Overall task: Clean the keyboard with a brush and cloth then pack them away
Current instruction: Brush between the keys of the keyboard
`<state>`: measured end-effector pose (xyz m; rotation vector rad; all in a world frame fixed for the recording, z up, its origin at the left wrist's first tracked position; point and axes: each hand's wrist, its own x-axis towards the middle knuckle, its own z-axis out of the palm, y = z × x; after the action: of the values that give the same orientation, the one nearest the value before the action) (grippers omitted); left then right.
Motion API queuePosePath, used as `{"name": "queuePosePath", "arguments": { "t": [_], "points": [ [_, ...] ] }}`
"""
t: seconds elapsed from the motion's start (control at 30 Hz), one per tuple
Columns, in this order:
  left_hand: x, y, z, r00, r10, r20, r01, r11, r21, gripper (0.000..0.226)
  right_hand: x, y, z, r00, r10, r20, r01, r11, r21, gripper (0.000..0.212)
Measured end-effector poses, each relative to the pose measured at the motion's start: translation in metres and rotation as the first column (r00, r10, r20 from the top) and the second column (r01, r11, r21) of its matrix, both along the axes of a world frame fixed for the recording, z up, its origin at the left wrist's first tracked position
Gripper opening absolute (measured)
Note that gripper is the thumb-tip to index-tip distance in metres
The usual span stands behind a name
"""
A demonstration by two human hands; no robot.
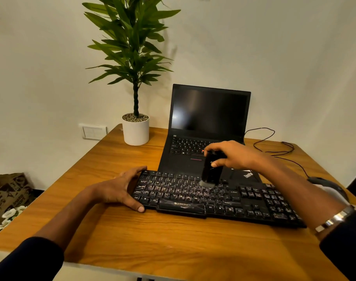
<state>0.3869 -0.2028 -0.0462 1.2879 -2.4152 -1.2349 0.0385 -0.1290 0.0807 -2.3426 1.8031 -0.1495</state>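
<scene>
The right hand [232, 154] grips the black brush [211, 169] upright, bristles touching the upper letter rows of the keyboard [217, 199]. At nine o'clock, the left hand [120, 189] lies open, bracing the keyboard's left end. Judging by the smudged keys, brushing is midway; no cloth is visible, so wiping and packing remain.

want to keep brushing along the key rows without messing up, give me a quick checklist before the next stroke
1. Brush gripped in right hand: ok.
2. Bristles touching the keys: ok, near the upper letter row.
3. Left hand bracing the keyboard at its left end: ok.
4. Keyboard flat on the table: cannot tell, its far edge seems to overlap the laptop.
5. Cloth ready for wiping: cannot tell, none in view.
6. Dust remaining on keys: not ok, pale smears show.
</scene>
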Motion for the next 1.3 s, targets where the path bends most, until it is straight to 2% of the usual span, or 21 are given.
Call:
{"name": "queuePosePath", "arguments": {
  "t": [0.17,0.23,0.37,0.47,0.57,0.83,1.07,1.2,1.3],
  "points": [
    [-0.001,0.000,0.001,1.000,-0.010,-0.007,0.010,1.000,0.010,0.120,-0.022,0.006,0.012,0.991,-0.046,-0.127,0.051,0.998,0.040,0.032],
    [-0.001,0.000,0.001,1.000,-0.015,-0.013,0.015,1.000,0.012,0.121,-0.023,0.006,0.017,0.990,-0.046,-0.133,0.049,0.999,0.021,0.033],
    [0.000,0.000,0.000,1.000,-0.009,-0.025,0.009,1.000,0.002,0.121,-0.013,0.005,0.015,1.000,-0.016,0.021,0.017,0.998,-0.056,0.032],
    [0.000,-0.001,-0.002,0.999,-0.007,-0.038,0.007,1.000,-0.005,0.120,-0.002,0.003,0.004,0.997,0.023,0.071,-0.018,0.998,-0.062,0.034],
    [0.001,-0.001,-0.002,0.999,-0.010,-0.046,0.010,1.000,0.005,0.120,-0.005,0.003,0.000,0.999,0.032,0.027,-0.031,0.999,-0.045,0.034],
    [0.001,-0.001,-0.003,0.999,-0.010,-0.039,0.010,1.000,-0.001,0.120,-0.039,0.014,0.015,0.989,-0.052,-0.137,0.061,0.996,0.066,0.033],
    [0.001,-0.001,-0.002,0.999,-0.013,-0.042,0.013,1.000,0.003,0.121,-0.019,0.008,0.011,1.000,0.006,-0.014,-0.006,0.998,-0.058,0.034],
    [0.001,-0.001,-0.002,0.999,-0.007,-0.046,0.006,1.000,-0.004,0.119,-0.029,0.011,0.005,0.998,-0.026,-0.053,0.026,1.000,0.003,0.032],
    [0.001,-0.001,-0.002,0.999,-0.007,-0.039,0.007,1.000,-0.003,0.120,-0.042,0.014,0.013,0.986,-0.068,-0.154,0.079,0.995,0.065,0.033]
  ]
}}
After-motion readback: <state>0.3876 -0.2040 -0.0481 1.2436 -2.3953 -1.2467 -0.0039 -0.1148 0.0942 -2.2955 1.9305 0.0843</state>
